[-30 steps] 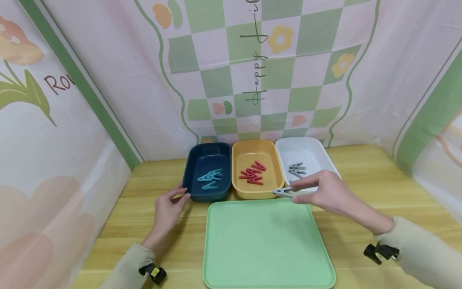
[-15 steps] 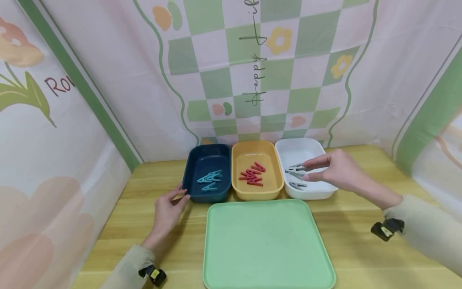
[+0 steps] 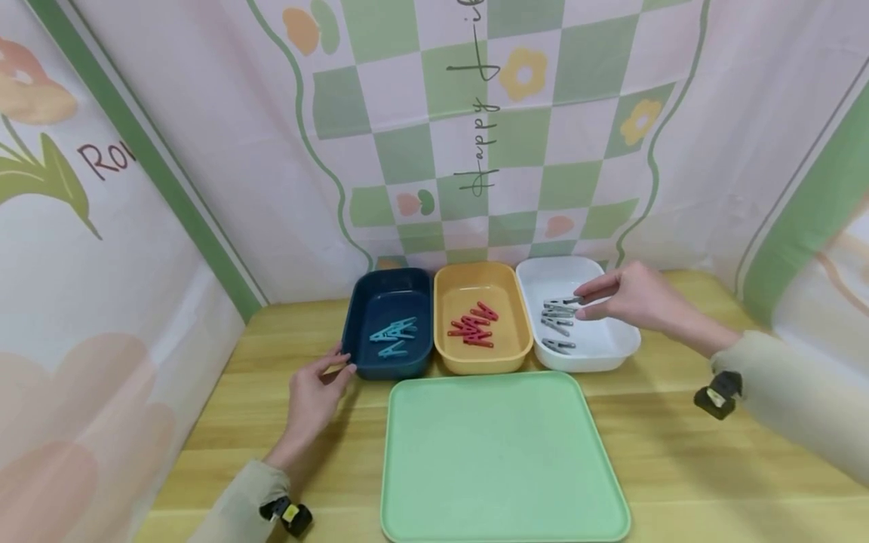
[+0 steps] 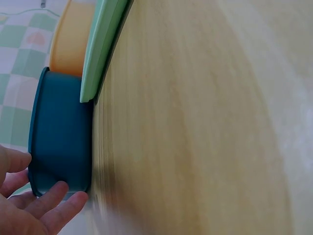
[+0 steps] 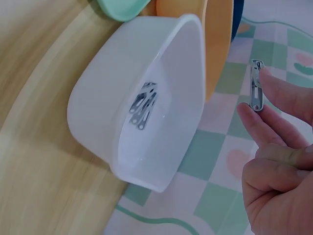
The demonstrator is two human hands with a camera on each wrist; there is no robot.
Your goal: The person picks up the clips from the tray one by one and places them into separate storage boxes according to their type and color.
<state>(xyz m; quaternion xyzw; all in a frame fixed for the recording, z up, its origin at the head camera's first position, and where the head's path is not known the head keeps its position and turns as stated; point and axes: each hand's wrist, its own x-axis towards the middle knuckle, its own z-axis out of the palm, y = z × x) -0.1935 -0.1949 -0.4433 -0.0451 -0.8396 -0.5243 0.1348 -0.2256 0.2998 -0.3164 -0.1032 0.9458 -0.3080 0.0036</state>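
My right hand [image 3: 634, 298] pinches a grey clothespin [image 5: 256, 87] between thumb and fingertips, above the white bin [image 3: 614, 339]. Below it, several grey clothespins [image 3: 559, 347] lie inside that bin. My left hand [image 3: 314, 400] touches the near left corner of the dark blue bin [image 3: 390, 369] with its thumb and spread fingers. In the left wrist view its fingertips [image 4: 58, 188] lie along the bin's side, fairly straight. Several teal clothespins [image 3: 394, 332] lie in the dark blue bin. The yellow bin [image 3: 483, 366], in the middle, holds several red clothespins [image 3: 471, 324].
A light green tray [image 3: 502, 460] lies on the wooden table [image 3: 692, 452] just in front of the bins. The three bins stand side by side against a printed cloth backdrop [image 3: 462, 128]. Cloth walls rise at both sides.
My right hand has moved from the front of the yellow and white bins back and right, over the white bin, with a grey clothespin still pinched. My left hand has stayed in place.
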